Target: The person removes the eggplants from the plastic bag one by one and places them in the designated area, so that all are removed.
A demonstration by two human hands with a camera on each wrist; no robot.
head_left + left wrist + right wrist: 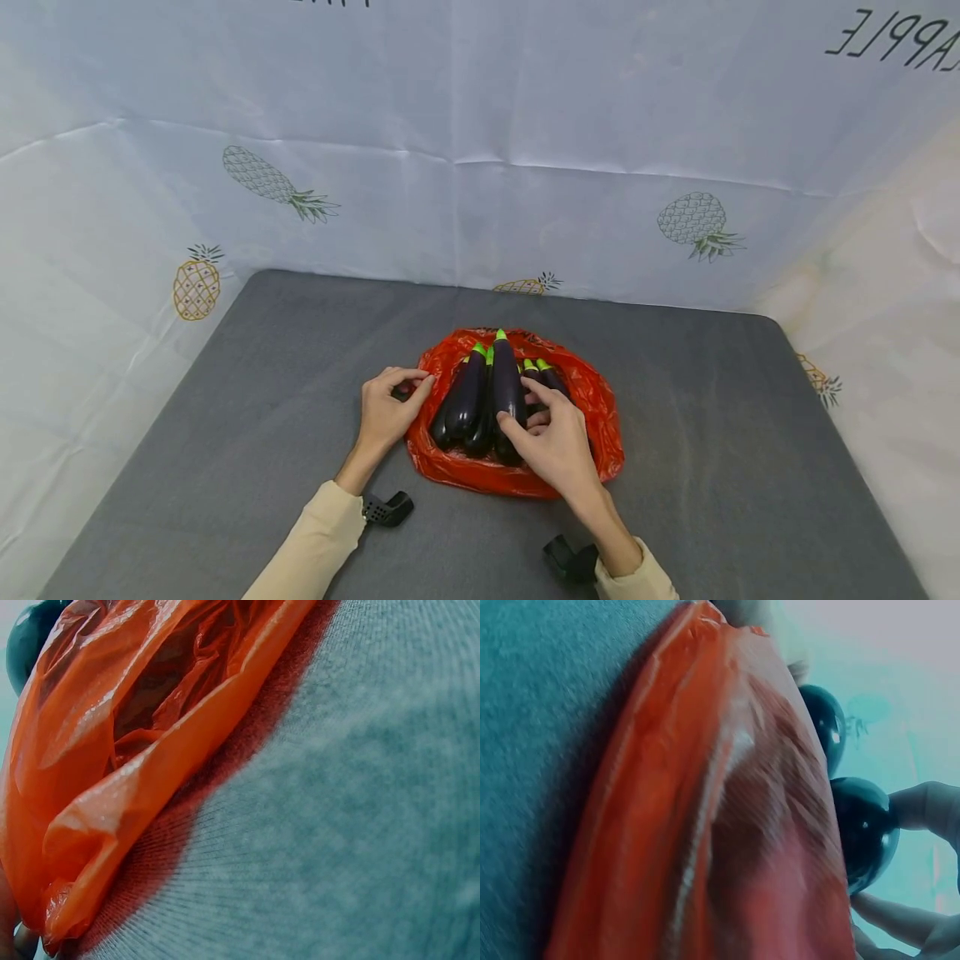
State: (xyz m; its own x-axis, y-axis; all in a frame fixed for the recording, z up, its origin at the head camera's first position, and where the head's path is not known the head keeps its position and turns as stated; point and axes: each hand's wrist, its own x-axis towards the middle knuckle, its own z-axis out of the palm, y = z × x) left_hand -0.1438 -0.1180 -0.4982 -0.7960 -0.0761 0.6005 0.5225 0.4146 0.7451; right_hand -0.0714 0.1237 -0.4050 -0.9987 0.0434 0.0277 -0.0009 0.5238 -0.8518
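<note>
A red plastic bag [606, 417] lies with its mouth spread wide around several dark purple eggplants [465, 404] with green caps. My right hand [558, 442] grips one eggplant [507, 383] on top of the pile, thumb on its left side and fingers on its right. In the right wrist view, fingers [930, 806] lie on both sides of that eggplant's shiny rounded end, beyond the bag wall [682, 787]. At the bag's left edge, my left hand [384, 410] pinches the plastic. The left wrist view shows crumpled bag plastic [82, 772] gathered near the fingers.
The bag sits mid-table on a grey cloth-covered table [720, 433]. Behind it hangs a white sheet [465, 217] printed with pineapples. Black wrist cameras [388, 508] are strapped below both hands, near the cream sleeves.
</note>
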